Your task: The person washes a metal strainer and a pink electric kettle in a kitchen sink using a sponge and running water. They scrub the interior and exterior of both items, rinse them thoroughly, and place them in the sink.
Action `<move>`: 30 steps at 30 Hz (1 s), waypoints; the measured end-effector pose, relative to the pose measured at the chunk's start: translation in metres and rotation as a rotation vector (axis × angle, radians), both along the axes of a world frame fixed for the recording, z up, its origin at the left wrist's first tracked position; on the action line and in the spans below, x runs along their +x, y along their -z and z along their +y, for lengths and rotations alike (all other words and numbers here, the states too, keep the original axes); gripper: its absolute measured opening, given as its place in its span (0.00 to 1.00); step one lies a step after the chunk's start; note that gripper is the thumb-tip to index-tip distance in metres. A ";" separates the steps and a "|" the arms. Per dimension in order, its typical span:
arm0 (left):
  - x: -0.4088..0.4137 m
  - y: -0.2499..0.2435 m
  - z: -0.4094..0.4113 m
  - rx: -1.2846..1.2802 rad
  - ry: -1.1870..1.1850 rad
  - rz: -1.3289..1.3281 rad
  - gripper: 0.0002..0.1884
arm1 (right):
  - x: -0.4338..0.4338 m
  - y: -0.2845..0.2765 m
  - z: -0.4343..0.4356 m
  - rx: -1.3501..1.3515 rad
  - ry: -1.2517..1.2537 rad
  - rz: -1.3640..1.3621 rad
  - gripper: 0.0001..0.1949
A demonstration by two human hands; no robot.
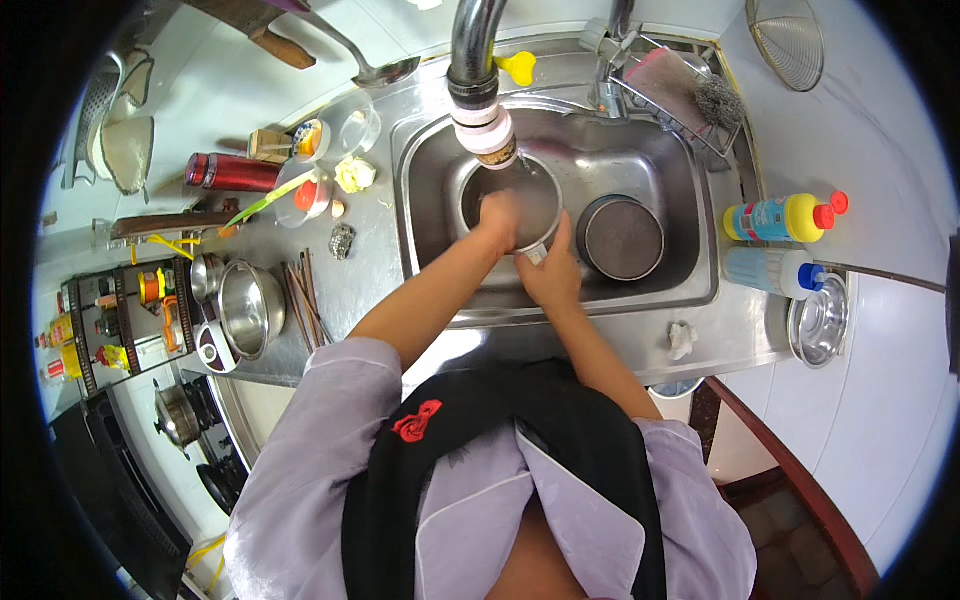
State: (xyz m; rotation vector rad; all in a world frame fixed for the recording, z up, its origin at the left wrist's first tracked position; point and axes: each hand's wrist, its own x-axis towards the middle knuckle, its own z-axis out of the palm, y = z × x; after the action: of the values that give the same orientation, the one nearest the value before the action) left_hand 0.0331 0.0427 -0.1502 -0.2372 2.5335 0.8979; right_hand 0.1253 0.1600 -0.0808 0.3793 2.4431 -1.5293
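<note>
In the stainless steel sink (442, 292) a round metal pan (536, 196) sits tilted beneath the faucet's pale filter nozzle (486, 133). My right hand (553, 270) grips the near right side of its rim, with the thumb close to a small pale tab (535, 253). Reaching inside the pan is my left hand (499, 217); its fingers are blurred and partly hidden, so what they hold, if anything, does not show. A second round dark pan (624, 238) rests in the sink to the right of my hands.
Left of the sink lie a steel scrubber (341, 241), chopsticks (304, 300), a steel bowl (253, 309), a red flask (232, 172) and plastic containers (350, 129). At right are two bottles (780, 217) and a wire rack (679, 112). The faucet neck (474, 45) overhangs the sink.
</note>
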 end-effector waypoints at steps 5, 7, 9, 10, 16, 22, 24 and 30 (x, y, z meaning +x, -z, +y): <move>-0.075 0.046 0.017 -0.530 0.372 -0.336 0.16 | -0.002 -0.002 0.003 0.062 -0.034 -0.023 0.48; -0.080 0.062 0.040 -0.639 0.407 -0.366 0.16 | 0.002 0.009 0.004 0.060 -0.040 -0.034 0.49; -0.077 0.075 0.055 -0.713 0.416 -0.381 0.17 | 0.007 0.016 0.009 0.070 -0.054 -0.053 0.49; -0.075 0.082 0.058 -0.726 0.428 -0.387 0.17 | 0.005 0.020 0.010 0.038 -0.022 -0.025 0.49; -0.072 0.101 0.042 -0.694 0.479 -0.425 0.18 | 0.000 0.027 0.015 -0.010 -0.029 0.102 0.48; -0.077 0.114 0.037 -0.632 0.529 -0.447 0.19 | -0.006 0.020 0.015 0.007 -0.031 0.020 0.47; -0.081 0.114 0.033 -0.625 0.551 -0.450 0.20 | -0.008 0.025 0.012 0.003 -0.011 0.123 0.46; -0.092 0.092 0.032 -0.602 0.589 -0.437 0.21 | -0.007 0.038 0.005 0.028 0.019 0.243 0.46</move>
State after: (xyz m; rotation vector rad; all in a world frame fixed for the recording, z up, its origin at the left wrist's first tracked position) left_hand -0.0593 0.0750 -0.2419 0.1266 2.1874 -0.1407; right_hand 0.1186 0.1649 -0.1188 0.2341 2.6523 -1.6359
